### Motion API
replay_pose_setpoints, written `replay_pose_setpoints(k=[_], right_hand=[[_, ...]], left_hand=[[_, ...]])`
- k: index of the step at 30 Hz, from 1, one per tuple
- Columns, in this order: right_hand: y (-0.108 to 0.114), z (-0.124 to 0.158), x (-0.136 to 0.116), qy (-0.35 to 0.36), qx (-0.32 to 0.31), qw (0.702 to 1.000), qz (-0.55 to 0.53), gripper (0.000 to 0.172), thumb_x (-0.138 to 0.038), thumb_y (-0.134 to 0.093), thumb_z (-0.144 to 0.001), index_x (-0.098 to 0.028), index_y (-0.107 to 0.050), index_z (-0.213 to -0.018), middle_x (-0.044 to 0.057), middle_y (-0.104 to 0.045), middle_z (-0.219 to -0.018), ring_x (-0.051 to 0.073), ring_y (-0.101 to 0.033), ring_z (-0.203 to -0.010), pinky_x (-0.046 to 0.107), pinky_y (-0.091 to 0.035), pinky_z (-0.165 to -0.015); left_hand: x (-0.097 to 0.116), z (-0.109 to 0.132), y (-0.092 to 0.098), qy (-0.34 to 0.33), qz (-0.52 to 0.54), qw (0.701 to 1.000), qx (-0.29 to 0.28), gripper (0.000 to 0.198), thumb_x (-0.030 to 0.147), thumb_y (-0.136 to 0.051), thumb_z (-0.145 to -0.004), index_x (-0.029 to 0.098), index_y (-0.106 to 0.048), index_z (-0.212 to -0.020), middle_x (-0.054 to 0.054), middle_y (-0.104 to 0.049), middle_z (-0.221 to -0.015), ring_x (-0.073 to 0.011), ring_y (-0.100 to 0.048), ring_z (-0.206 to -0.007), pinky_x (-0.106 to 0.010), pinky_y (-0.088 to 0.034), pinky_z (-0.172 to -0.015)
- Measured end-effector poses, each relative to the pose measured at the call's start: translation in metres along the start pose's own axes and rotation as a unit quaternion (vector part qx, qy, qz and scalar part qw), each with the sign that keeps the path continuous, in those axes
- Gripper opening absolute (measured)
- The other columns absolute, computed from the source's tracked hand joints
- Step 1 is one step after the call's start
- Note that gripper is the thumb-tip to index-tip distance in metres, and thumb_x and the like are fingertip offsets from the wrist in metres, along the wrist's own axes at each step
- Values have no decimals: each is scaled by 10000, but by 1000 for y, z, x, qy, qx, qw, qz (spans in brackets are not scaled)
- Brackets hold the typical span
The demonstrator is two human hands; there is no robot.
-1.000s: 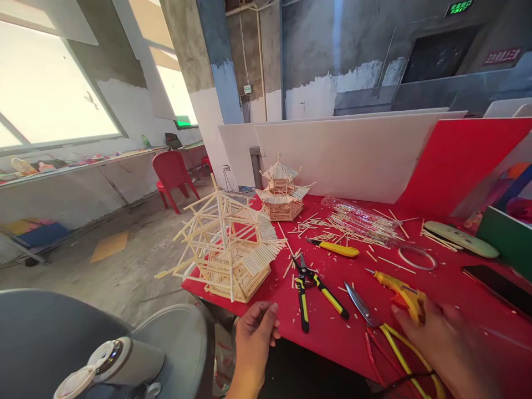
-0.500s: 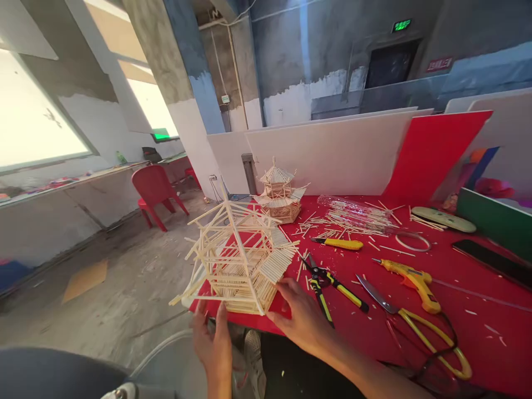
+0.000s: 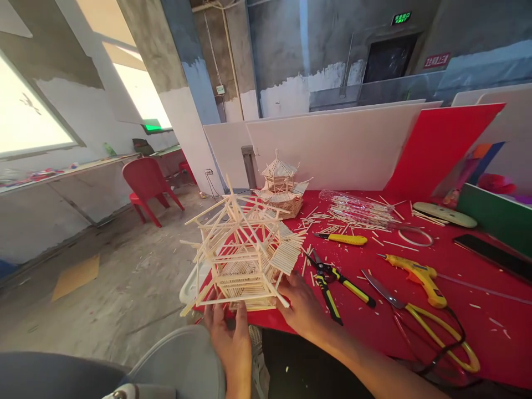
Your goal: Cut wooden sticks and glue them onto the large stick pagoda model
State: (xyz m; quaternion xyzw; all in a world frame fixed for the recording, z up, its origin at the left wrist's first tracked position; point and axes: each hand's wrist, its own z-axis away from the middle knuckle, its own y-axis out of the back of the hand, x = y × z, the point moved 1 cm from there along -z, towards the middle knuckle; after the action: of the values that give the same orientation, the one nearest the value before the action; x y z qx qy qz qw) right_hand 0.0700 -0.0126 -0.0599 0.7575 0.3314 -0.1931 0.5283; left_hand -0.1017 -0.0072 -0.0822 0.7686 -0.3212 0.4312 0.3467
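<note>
A pavilion model (image 3: 245,266) built of thin wooden sticks stands at the near left edge of the red table, with bare roof ribs and one slatted roof panel on its right side. My left hand (image 3: 228,327) grips its front lower edge, the fingertips partly behind the front sticks. At the right front corner my right hand (image 3: 297,305) holds the base, its fingers partly hidden under the roof panel. Behind it stands a more fully roofed stick pavilion (image 3: 280,185), touched by neither hand. Pliers (image 3: 326,280) with yellow-black handles lie just right of my right hand.
On the red table (image 3: 490,343) lie a yellow utility knife (image 3: 343,239), a yellow glue gun (image 3: 419,277), yellow-handled scissors (image 3: 415,318), a bag of sticks (image 3: 359,210) and a dark phone (image 3: 494,255). A grey stool (image 3: 183,360) is at lower left; white boards (image 3: 332,149) stand behind.
The pavilion model has turned slightly between my hands, its front post swinging to the right. My left hand has shifted right along the base. The camera view has moved a little.
</note>
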Motion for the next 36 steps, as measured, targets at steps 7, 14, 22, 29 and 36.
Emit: replay_pose_setpoints(k=[7, 14, 22, 29, 36], right_hand=[[14, -3, 19, 11, 12, 1000, -13, 349, -72, -597, -834, -227, -677, -1137, 94, -585, -1226, 239, -555, -1164, 389, -471, -1025], [32, 6, 18, 14, 16, 1000, -5, 435, -55, -555, -819, -236, -649, -1204, 114, -518, -1344, 279, -498, -1250, 456, -445, -1058], [73, 44, 22, 4, 2, 999, -35, 309, -169, -559, -885, -245, -651, -1170, 106, -598, -1231, 268, -568, -1173, 450, -501, -1001], [98, 62, 9, 4, -21, 995, -102, 277, -162, -539, -900, -258, -675, -1122, 69, -652, -1145, 223, -621, -1068, 373, -521, -946], [93, 54, 6, -57, -20, 969, -240, 236, -405, -552, -949, -256, -683, -1076, 34, -723, -980, 170, -680, -864, 242, -536, -726]], left_hand=[[3, 31, -13, 39, -47, 998, 25, 514, 480, -646, -769, 147, -621, -1160, -199, -447, -1433, -379, -376, -1387, -498, -296, -1147], [18, 39, -8, 15, -70, 997, 27, 551, 458, -630, -815, 187, -547, -1288, -184, -448, -1467, -360, -371, -1395, -522, -302, -1135], [59, 69, 0, -75, -36, 994, 66, 168, 264, -573, -827, 221, -692, -937, -68, -632, -1078, -258, -583, -1069, -397, -434, -991], [98, 88, -27, -34, 96, 986, -130, 260, 125, -540, -726, 230, -631, -505, -44, -646, -768, -226, -601, -797, -307, -462, -739], [109, 84, -51, 50, 161, 975, -144, 110, 179, -635, -740, 210, -678, -643, -39, -639, -800, -206, -607, -802, -276, -487, -768]])
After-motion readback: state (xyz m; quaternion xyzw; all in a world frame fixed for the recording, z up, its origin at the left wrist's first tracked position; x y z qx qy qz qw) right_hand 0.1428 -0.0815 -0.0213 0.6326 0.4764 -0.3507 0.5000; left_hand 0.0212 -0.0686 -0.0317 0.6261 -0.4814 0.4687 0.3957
